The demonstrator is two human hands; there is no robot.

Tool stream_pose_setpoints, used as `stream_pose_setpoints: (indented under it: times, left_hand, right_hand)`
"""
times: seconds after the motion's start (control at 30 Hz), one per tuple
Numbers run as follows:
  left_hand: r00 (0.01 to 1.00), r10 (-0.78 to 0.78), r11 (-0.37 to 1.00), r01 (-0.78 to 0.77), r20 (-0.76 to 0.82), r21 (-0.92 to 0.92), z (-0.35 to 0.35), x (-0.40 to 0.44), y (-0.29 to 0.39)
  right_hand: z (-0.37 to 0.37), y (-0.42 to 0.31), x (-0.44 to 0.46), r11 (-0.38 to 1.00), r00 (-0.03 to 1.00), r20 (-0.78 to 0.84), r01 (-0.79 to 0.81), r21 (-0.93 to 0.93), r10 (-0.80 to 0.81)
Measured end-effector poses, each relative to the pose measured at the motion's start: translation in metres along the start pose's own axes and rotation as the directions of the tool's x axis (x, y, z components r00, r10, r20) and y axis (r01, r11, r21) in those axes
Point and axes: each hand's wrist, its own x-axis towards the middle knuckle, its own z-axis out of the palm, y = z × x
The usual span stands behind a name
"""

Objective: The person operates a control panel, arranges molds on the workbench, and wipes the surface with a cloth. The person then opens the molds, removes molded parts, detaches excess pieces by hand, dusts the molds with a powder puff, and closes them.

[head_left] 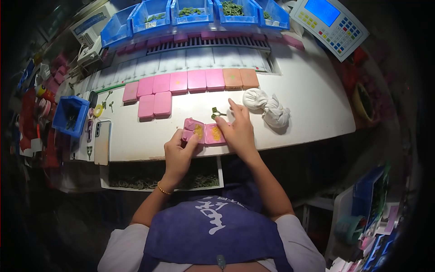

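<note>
In front of me, near the table's front edge, a pink rubber mould (210, 134) lies opened out into two halves, with yellow patches on the inner faces. My left hand (178, 152) grips the left half, its thumb on the yellow patch. Over the right half's outer edge is my right hand (240, 131), thumb and index finger spread apart, the index stretched forward. A small branched green piece (216, 113), probably wax, is by the right thumb tip; whether they touch I cannot tell. To the right of that hand lies a knotted white cloth bundle (267, 109).
Behind the mould stand several closed pink blocks (188, 80) and two orange ones (240, 79). Blue bins (192, 13) with green pieces line the back. At left are a phone (103, 143) and a blue box (70, 115); a keypad device (330, 28) is back right. An open drawer (163, 187) sits below the edge.
</note>
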Motion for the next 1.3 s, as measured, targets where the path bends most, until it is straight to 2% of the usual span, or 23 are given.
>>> stream_pose_setpoints:
  times: [0.03, 0.07, 0.13, 0.17, 0.23, 0.27, 0.33, 0.4, 0.43, 0.47, 0.5, 0.53, 0.57, 0.63, 0.73, 0.83, 0.9, 0.93, 0.97, 1.0, 1.1, 1.23, 1.3]
  left_hand:
    - [0.999, -0.052, 0.999, 0.052, -0.004, -0.011, -0.004, 0.000, -0.001]
    - [0.999, -0.014, 0.993, 0.009, -0.038, -0.121, -0.006, 0.001, -0.002]
    - [0.992, 0.051, 0.939, -0.086, -0.115, -0.332, -0.008, 0.003, -0.005]
    - [0.990, 0.087, 0.925, -0.122, -0.112, -0.361, -0.011, 0.006, -0.012]
    - [0.988, -0.057, 0.778, -0.046, -0.143, -0.627, 0.006, 0.006, 0.019]
    - [0.982, -0.127, 0.672, -0.020, -0.142, -0.740, 0.016, 0.006, 0.031]
    - [0.994, -0.109, 0.629, 0.061, -0.010, -0.775, 0.016, 0.007, 0.026]
    - [0.988, -0.019, 0.590, 0.133, 0.150, -0.796, -0.002, 0.011, 0.013]
    - [0.985, -0.125, 0.655, 0.173, 0.121, -0.735, -0.003, 0.014, 0.017]
    - [0.981, -0.151, 0.692, 0.194, 0.123, -0.696, -0.005, 0.015, 0.020]
    - [0.977, -0.176, 0.726, 0.212, 0.121, -0.654, -0.007, 0.017, 0.023]
    - [0.973, -0.200, 0.758, 0.229, 0.117, -0.611, -0.009, 0.018, 0.025]
    - [0.967, -0.228, 0.743, 0.250, 0.117, -0.620, -0.008, 0.019, 0.026]
    - [0.965, -0.230, 0.743, 0.259, 0.129, -0.617, -0.004, 0.018, 0.028]
    - [0.961, -0.236, 0.738, 0.272, 0.141, -0.617, -0.001, 0.017, 0.034]
    - [0.964, -0.225, 0.756, 0.265, 0.143, -0.598, 0.002, 0.015, 0.031]
    - [0.969, -0.182, 0.783, 0.245, 0.165, -0.572, 0.005, 0.013, 0.028]
    - [0.971, -0.156, 0.799, 0.231, 0.179, -0.554, 0.008, 0.014, 0.026]
    - [0.996, -0.078, 0.847, 0.041, -0.048, -0.531, 0.021, 0.018, 0.016]
    - [0.993, -0.114, 0.830, 0.098, 0.005, -0.549, 0.018, 0.014, 0.018]
    - [0.959, -0.203, 0.768, 0.281, 0.198, -0.575, 0.001, 0.006, 0.022]
    - [0.931, -0.232, 0.761, 0.353, 0.281, -0.543, 0.006, -0.001, 0.030]
    - [0.938, -0.215, 0.758, 0.335, 0.271, -0.560, 0.004, -0.001, 0.026]
  right_hand:
    - [-0.002, -0.001, -0.005, 0.997, 0.997, -0.037, 0.059, -0.051, -0.061]
    - [-0.008, -0.005, -0.011, 0.997, 0.989, 0.134, -0.065, 0.047, 0.058]
    - [-0.027, -0.018, -0.024, 0.924, 0.843, 0.484, -0.348, 0.159, 0.234]
    - [-0.030, -0.024, -0.032, 0.834, 0.787, 0.569, -0.466, 0.295, 0.238]
    - [-0.029, -0.036, -0.046, 0.551, 0.668, 0.721, -0.678, 0.486, 0.185]
    - [-0.020, -0.043, -0.055, 0.474, 0.690, 0.714, -0.672, 0.569, 0.121]
    - [-0.009, -0.043, -0.065, 0.404, 0.608, 0.789, -0.744, 0.532, 0.082]
    - [-0.029, -0.031, -0.048, 0.747, 0.649, 0.755, -0.454, 0.485, -0.095]
    - [-0.044, -0.023, -0.036, 0.858, 0.635, 0.750, -0.268, 0.439, -0.185]
    - [-0.060, -0.016, -0.016, 0.922, 0.760, 0.610, -0.037, 0.386, -0.225]
    - [-0.076, -0.021, 0.002, 0.981, 0.910, 0.397, 0.046, 0.188, -0.119]
    - [-0.087, -0.001, 0.025, 0.941, 0.929, 0.208, 0.329, -0.086, -0.306]
    - [-0.099, 0.012, 0.042, 0.806, 0.908, 0.194, 0.419, -0.418, -0.371]
    - [-0.103, 0.044, 0.055, 0.717, 0.900, 0.332, 0.428, -0.551, -0.283]
    - [-0.107, 0.038, 0.059, 0.915, 0.921, 0.382, 0.218, -0.341, -0.077]
    - [-0.083, 0.001, 0.035, 0.882, 0.889, 0.068, 0.458, -0.113, -0.453]
    - [-0.060, -0.037, 0.011, 0.822, 0.816, 0.109, 0.569, 0.028, -0.568]
    - [-0.055, -0.050, 0.002, 0.791, 0.760, 0.266, 0.611, 0.014, -0.592]
    - [-0.048, -0.052, -0.003, 0.843, 0.773, 0.367, 0.533, 0.063, -0.517]
    - [-0.044, -0.052, -0.006, 0.889, 0.766, 0.468, 0.447, 0.103, -0.440]
    - [-0.052, -0.056, 0.000, 0.883, 0.820, 0.348, 0.466, 0.058, -0.456]
    - [-0.034, -0.051, 0.009, 0.895, 0.828, 0.376, 0.445, 0.008, -0.415]
    - [-0.041, -0.047, 0.010, 0.894, 0.856, 0.276, 0.448, 0.024, -0.437]
